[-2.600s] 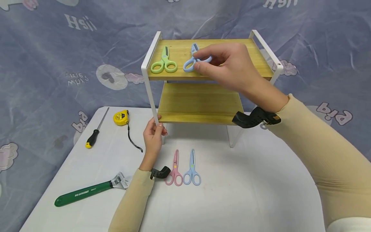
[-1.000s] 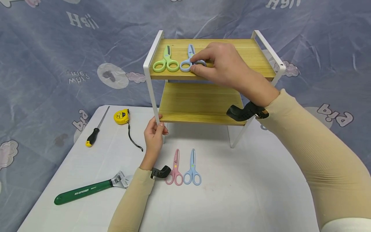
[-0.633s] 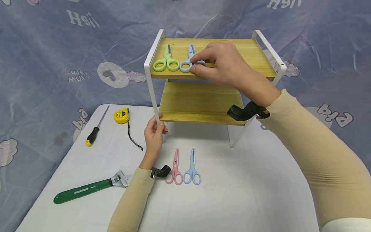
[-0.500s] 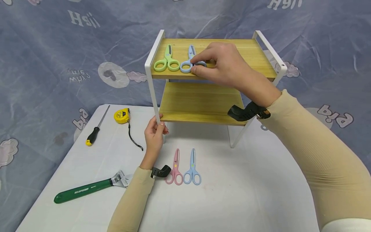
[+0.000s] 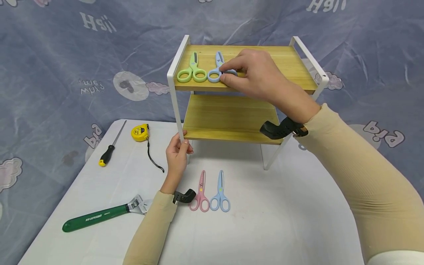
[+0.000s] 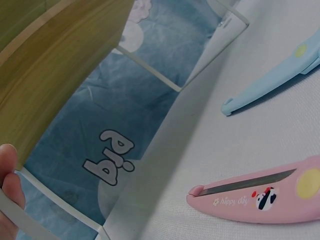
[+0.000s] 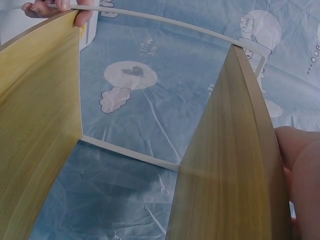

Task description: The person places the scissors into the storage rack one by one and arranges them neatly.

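On the shelf rack's top board, my right hand pinches periwinkle-blue scissors near the pivot between thumb and fingers. Their blades point to the back, and my fingers cover part of the right-hand loop. Just left of them lie green scissors, pointing the same way. My left hand grips the rack's front left white leg beside the lower board. In the right wrist view, part of my right hand shows at the top board's edge, but the scissors are hidden there.
Pink scissors and light-blue scissors lie side by side on the white table, before the rack. On the left are an adjustable wrench, a screwdriver and a yellow tape measure. A printed cloth hangs behind.
Since the oldest frame, my right hand has moved the periwinkle-blue scissors slightly left, closer to the green pair, and straightened them. Over the last second it stays nearly still; my left hand keeps its grip.
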`<state>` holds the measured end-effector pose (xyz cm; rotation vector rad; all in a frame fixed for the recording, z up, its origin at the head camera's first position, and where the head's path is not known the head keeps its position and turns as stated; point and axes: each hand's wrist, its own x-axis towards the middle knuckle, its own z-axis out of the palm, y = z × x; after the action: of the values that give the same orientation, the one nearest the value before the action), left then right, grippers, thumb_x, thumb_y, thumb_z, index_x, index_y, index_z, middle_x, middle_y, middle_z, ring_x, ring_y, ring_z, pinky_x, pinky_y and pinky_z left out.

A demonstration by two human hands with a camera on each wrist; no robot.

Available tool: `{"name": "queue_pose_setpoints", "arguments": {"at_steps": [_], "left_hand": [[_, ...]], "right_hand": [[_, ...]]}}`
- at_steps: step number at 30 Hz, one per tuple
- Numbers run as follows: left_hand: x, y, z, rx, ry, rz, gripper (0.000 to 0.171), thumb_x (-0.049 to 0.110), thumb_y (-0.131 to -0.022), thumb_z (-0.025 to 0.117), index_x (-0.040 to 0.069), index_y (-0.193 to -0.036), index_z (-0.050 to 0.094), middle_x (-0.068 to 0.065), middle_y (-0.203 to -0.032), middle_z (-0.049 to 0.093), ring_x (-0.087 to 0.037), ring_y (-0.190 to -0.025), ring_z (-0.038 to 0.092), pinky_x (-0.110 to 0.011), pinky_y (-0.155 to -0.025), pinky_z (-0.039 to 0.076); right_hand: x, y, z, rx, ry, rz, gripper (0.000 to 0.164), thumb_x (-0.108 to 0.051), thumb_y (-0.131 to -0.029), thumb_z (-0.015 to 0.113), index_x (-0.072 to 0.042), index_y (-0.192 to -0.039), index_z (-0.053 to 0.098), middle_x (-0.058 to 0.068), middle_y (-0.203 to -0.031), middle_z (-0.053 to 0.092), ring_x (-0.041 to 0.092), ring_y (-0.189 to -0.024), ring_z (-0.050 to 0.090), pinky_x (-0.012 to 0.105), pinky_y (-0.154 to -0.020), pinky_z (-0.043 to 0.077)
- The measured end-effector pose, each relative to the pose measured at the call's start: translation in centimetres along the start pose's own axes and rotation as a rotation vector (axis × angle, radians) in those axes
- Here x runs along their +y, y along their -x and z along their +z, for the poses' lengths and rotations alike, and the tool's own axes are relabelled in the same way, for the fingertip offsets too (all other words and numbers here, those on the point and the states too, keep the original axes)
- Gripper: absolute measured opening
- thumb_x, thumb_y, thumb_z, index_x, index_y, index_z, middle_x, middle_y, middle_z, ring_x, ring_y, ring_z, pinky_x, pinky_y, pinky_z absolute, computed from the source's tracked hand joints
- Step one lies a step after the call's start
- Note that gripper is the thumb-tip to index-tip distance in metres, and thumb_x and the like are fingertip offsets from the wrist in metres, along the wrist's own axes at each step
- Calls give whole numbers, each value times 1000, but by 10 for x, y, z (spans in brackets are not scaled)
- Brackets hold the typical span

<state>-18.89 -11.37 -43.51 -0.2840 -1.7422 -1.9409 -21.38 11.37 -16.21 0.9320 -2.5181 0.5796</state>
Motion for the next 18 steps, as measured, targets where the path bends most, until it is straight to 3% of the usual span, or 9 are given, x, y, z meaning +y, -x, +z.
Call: {"name": "queue_pose_setpoints", "arguments": {"at_steps": [11, 18], "left_hand": [[0, 1, 0, -1, -4, -11, 31, -5, -100, 52, -9, -129, 60, -2, -71, 59, -3, -62, 61, -17, -60, 59], [2, 0, 1, 0, 12, -22, 32, -5, -100, 52, -11, -131, 58, -16, -72, 59, -4, -62, 61, -17, -59, 59]], "right_hand": [[2, 0, 0, -35, 8, -6, 30, -25, -97, 67, -8, -119, 77, 17, -103, 70, 28, -83, 52, 35, -69, 36], [3, 0, -1, -37, 22, -36, 32, -26, -98, 67, -7, -122, 75, 18, -103, 69, 28, -81, 49, 35, -68, 33]]}}
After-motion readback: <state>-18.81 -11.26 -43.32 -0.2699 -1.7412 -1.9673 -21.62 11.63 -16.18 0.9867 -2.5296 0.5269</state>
